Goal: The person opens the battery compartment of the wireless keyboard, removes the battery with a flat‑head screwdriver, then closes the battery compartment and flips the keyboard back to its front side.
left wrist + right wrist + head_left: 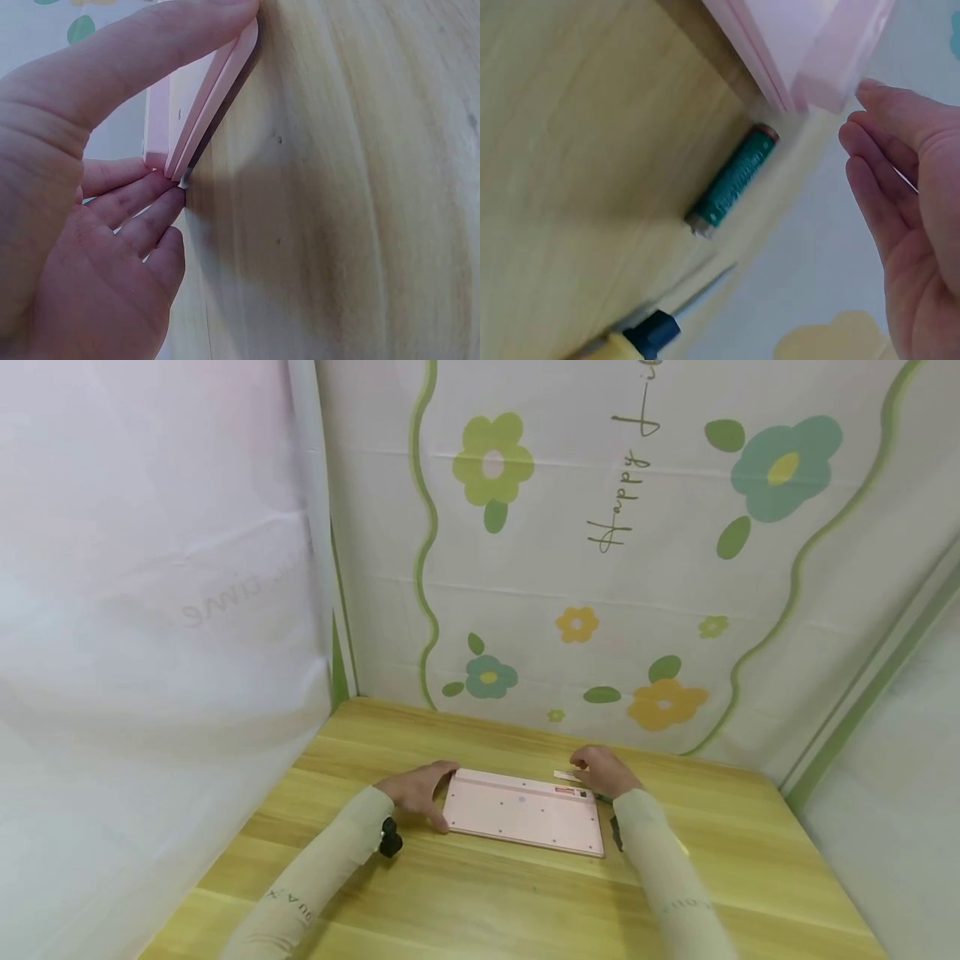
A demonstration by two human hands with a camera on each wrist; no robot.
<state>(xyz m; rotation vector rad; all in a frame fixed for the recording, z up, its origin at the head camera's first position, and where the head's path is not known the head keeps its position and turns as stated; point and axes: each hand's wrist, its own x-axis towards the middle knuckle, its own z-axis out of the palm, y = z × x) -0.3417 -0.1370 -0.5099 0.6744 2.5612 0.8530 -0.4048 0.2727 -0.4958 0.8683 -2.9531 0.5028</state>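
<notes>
A pink keyboard [517, 817] lies underside up on the wooden table, with small screws dotted over it. My left hand [417, 791] grips its left end, thumb at the near corner and fingers at the far one; the left wrist view shows this hand [97, 217] around the edge. Just beyond the far right corner, my right hand [606, 771] pinches a small pale strip [564, 775]. In the right wrist view, the right hand [922, 180] has its fingers curled beside the keyboard's corner, and the strip cannot be made out.
A green battery [733, 180] lies on the table by the keyboard's right end. Beside it is a screwdriver [654, 330] with a yellow and dark handle. White curtains [570, 552] with printed flowers hang behind the table [450, 902] and at both sides.
</notes>
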